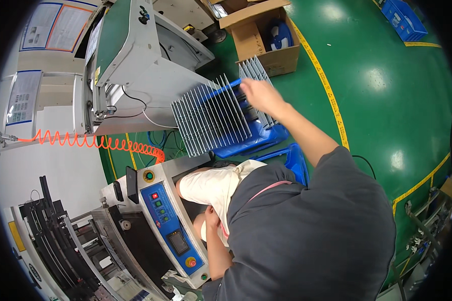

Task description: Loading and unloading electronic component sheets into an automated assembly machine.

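Head view: my right hand (261,95) reaches out to a row of thin grey upright plates (213,118), its fingers (244,85) curled at the near end of a blue bar that runs along the row's top. They look narrow, but blur and my own hand hide the tips, so I cannot tell whether they grip the bar, a plate or nothing. A second, smaller set of grey plates (255,70) stands just beyond that hand, and a blue plastic bin (275,134) shows beneath and between the two sets.

My left hand (212,218) is low by my lap, next to my bare knee and against my pale shorts (213,186). Its fingers are bent inward; I cannot tell if they hold anything.

Near that hand is a machine's blue control panel (172,213) with lit buttons, a small dark screen (178,242) and a red round button (191,262). An orange coiled hose (158,154) stretches from the wall side toward the plates. Past them, an open cardboard box (276,62) holding a blue-and-white reel (281,36) sits on the green floor (376,110).
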Motion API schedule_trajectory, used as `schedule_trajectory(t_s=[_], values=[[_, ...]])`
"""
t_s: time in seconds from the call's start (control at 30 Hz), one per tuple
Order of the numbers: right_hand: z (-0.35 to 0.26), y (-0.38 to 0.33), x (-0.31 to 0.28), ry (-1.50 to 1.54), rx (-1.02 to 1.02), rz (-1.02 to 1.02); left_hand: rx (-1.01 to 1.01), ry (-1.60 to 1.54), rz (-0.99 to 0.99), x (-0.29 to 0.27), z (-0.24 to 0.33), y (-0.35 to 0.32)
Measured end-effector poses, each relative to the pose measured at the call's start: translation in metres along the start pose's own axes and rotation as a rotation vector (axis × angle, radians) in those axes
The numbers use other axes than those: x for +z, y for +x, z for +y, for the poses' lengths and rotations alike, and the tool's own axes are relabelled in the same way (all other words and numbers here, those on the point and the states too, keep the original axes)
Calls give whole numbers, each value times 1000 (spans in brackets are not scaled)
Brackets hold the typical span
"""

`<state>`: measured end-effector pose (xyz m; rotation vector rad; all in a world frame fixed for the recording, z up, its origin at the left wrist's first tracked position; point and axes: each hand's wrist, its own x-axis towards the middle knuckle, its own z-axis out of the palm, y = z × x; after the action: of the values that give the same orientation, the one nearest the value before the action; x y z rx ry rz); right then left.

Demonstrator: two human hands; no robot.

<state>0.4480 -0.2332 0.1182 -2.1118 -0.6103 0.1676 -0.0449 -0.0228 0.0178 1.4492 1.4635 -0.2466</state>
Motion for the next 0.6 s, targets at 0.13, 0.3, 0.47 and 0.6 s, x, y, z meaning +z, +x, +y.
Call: schedule_trajectory(t_s=[0.13, 0.3, 0.47, 0.6], values=[[-10, -7, -38, 141, -68, 242, 224, 23, -38, 6, -8, 3], [-17, -28, -24, 289, -260, 277, 308, 376, -21, 12, 5, -1], [-62, -72, 22, 328, -213, -455, 267, 410, -4, 18, -1, 19], [-77, -114, 74, 486, -416, -563, 231, 426, 15, 20, -2, 40]])
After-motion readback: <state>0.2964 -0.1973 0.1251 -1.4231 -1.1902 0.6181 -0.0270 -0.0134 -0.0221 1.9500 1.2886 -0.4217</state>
